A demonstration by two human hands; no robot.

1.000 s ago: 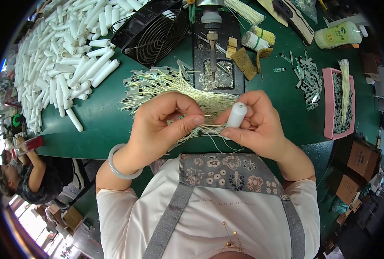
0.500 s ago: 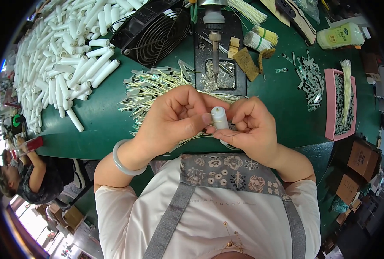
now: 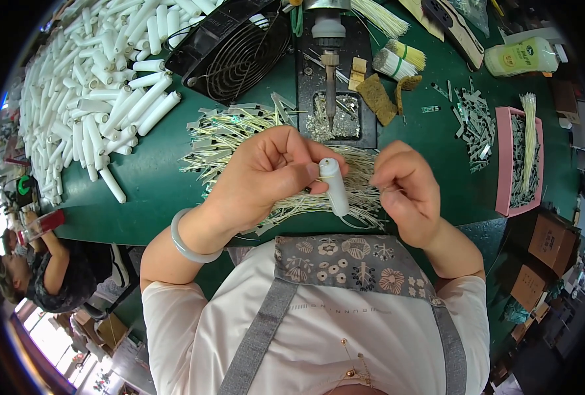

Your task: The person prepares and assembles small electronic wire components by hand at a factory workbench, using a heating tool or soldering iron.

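In the head view, a white tube (image 3: pixel 335 194) is held near its upper end by the left hand (image 3: pixel 276 168), pinched between thumb and fingers and slightly tilted. A thin wire is trailed from the tube's lower end. The right hand (image 3: pixel 407 191) is held apart, to the tube's right, its fingers curled narrowly toward the thumb; whether a wire is gripped there cannot be told. Beneath both hands, a heap of pale wires (image 3: pixel 365 197) is spread on the green table (image 3: pixel 154 207). Beyond it, a soldering iron (image 3: pixel 330 85) is mounted tip-down, flanked by a black fan (image 3: pixel 236 56). More white tubes (image 3: pixel 101 95) are piled at left, and circuit strips are contained in a pink tray (image 3: pixel 504 164) at right
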